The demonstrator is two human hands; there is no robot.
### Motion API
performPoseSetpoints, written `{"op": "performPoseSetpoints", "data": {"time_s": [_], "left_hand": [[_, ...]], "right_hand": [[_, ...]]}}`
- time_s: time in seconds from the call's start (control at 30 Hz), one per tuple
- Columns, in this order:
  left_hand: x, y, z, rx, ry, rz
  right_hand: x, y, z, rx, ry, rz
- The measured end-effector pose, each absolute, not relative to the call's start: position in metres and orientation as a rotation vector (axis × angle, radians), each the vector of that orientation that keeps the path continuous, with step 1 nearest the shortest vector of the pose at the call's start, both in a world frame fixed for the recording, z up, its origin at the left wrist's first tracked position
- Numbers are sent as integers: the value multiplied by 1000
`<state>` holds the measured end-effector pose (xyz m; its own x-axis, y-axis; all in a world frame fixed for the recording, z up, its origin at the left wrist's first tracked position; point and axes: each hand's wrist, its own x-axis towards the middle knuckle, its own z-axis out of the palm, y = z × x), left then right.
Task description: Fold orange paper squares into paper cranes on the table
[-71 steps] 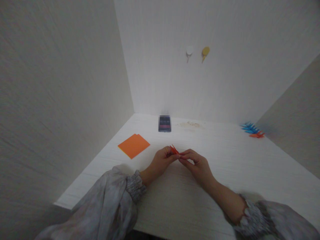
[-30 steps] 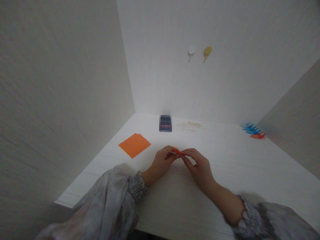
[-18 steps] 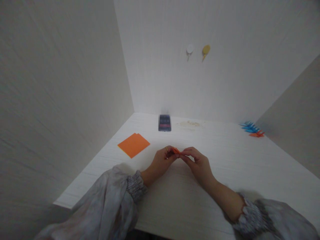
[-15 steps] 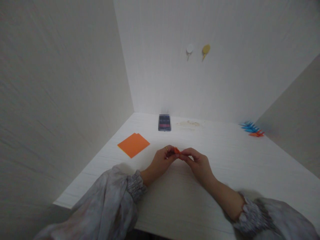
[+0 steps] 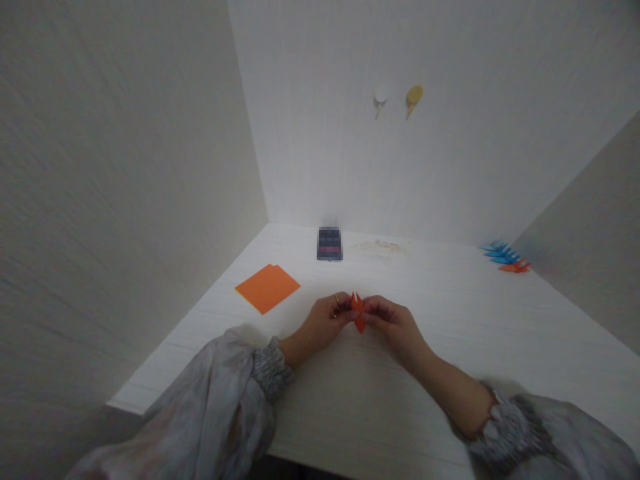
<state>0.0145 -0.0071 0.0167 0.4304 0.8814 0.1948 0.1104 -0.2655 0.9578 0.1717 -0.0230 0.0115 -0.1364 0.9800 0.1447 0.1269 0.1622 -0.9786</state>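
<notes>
Both hands (image 5: 323,321), nearly closed, pinch the folded red-orange paper (image 5: 359,323) directly between them.

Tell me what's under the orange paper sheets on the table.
The orange paper sheets lie on the white tabletop, which shows all around them; a thin yellow edge shows along their near left side. Anything fully covered cannot be seen.

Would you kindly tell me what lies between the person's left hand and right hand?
In the head view, a folded orange paper lies between the left hand and the right hand, held by both.
</notes>
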Motion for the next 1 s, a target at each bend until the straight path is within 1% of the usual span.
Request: {"op": "performPoseSetpoints", "data": {"time_s": [0.33, 0.53, 0.87, 1.0], "left_hand": [[15, -8, 19, 1658, 919, 974], [14, -8, 19, 1620, 902, 976], [17, -9, 18, 1403, 799, 999], [18, -7, 17, 1382, 825, 1015]], "right_hand": [[172, -23, 8, -1101, -1300, 1248], [169, -22, 9, -1018, -1202, 1240], [167, -26, 13, -1045, -1200, 1171], [168, -27, 12, -1065, -1234, 1149]]}}
